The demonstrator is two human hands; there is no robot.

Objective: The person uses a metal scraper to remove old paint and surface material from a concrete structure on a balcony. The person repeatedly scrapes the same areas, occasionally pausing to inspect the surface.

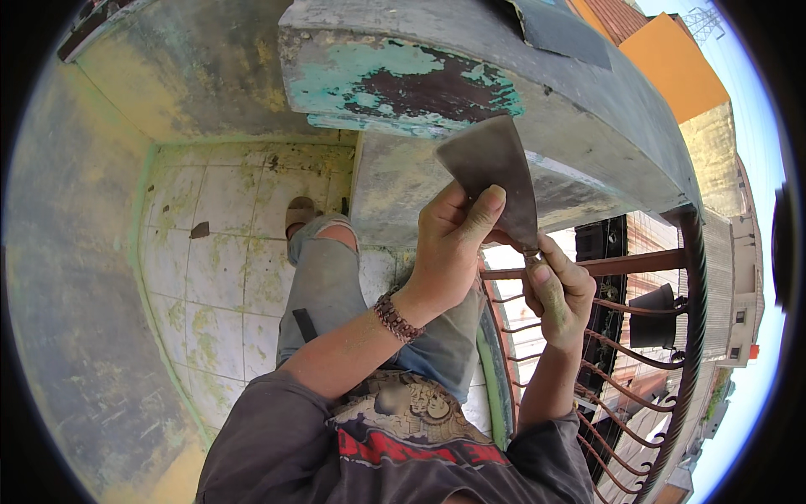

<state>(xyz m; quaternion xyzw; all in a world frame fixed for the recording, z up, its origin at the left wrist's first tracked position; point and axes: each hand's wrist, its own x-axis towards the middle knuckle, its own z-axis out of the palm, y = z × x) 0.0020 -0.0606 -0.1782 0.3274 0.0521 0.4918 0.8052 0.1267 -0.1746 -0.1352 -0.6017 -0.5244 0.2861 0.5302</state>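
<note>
A paint scraper (497,160) with a broad, flared grey metal blade is held up in front of me, its wide edge pointing away. My left hand (449,248) pinches the lower blade, thumb lying on the near face. Around the slim handle, just below the blade, my right hand (558,294) is closed, and its fingers hide most of the grip. Behind the blade is a concrete ledge (579,109), whose end face carries flaking turquoise paint (336,80) around a dark brown patch (432,91). The blade's far edge overlaps that face in view; I cannot tell whether they touch.
A metal railing (693,302) with curled bars runs along my right, with a black pot (655,317) at it. Stained white tiles (222,277) cover the floor, where a brown chip (200,229) lies. A weathered wall (75,294) rises at left. Dark sheet material (562,34) lies on the ledge.
</note>
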